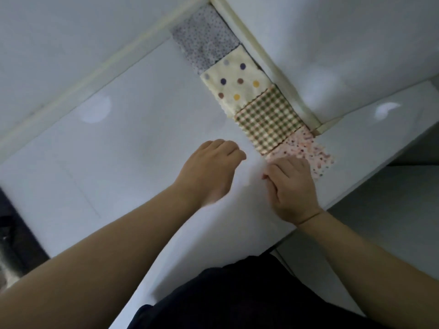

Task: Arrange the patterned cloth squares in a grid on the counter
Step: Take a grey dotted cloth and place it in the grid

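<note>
At the counter's point(118, 150) front edge: right hand point(294, 186), fingers curled, gripping the pink speckled square's point(311, 150) near side. Left hand point(211, 172) just beside, fingers curled, holding nothing. Beyond, in a row along the wall edge: green checked square point(268, 117), cream spotted square point(237, 84), grey dotted square point(204, 36) in the far corner.

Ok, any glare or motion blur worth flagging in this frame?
Head view: pale glare patches on the glossy counter; motion blur smears the left hand near its wrist and softens the right hand; the pink speckled square touching it looks soft, while the gingham square and polka-dot square read clearly.
</note>
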A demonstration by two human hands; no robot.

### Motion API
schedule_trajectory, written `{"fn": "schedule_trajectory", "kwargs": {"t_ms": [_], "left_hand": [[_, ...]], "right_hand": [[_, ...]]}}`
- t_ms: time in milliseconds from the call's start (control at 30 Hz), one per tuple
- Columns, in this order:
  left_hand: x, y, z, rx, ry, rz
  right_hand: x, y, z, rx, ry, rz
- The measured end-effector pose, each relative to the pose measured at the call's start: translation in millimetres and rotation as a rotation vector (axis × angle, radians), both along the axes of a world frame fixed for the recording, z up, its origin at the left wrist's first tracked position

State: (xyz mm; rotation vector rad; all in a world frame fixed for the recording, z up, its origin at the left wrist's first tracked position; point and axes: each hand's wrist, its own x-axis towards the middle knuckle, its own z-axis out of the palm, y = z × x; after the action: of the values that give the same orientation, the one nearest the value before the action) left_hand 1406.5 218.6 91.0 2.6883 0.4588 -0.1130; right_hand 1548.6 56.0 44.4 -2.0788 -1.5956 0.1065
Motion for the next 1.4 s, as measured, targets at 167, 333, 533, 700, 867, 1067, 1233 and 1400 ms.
{"fn": "schedule_trajectory", "kwargs": {"t_ms": [167,333,533,700,867,1067,1233,1400], "left_hand": [[-96.6,-15.1,29.4,0.003,-0.052,0.326],[-194.4,-62.4,58.2,-0.063,-0.083,0.698],[-286.0,-102.0,63.2,-0.124,-0.067,1.165],[-365.0,-132.3,79.6,-0.096,-0.166,1.433],[-471.0,-163.4,95.5,-0.029,-0.290,1.576],[-616.0,-224.6,94.4,-0.043,-0.443,1.606],[-742.0,-289.4,99.5,-0.025,-0.430,1.733],[-841.3,-333.8,101.9,-0.007,-0.506,1.934]], "right_hand": [[-79.9,35.6,27.1,0.070,0.186,0.216],[-161.3,56.6,46.9,0.066,0.388,0.316],[-266.4,61.9,63.3,-0.059,0.651,0.449],[-360.9,55.1,84.8,-0.252,0.802,0.553],[-464.4,40.1,110.2,-0.356,0.796,0.603],[-601.6,-7.3,126.8,-0.311,0.737,0.592],[-719.4,-52.4,139.5,-0.365,0.771,0.618],[-829.1,-76.9,148.1,-0.450,0.711,0.789]]}}
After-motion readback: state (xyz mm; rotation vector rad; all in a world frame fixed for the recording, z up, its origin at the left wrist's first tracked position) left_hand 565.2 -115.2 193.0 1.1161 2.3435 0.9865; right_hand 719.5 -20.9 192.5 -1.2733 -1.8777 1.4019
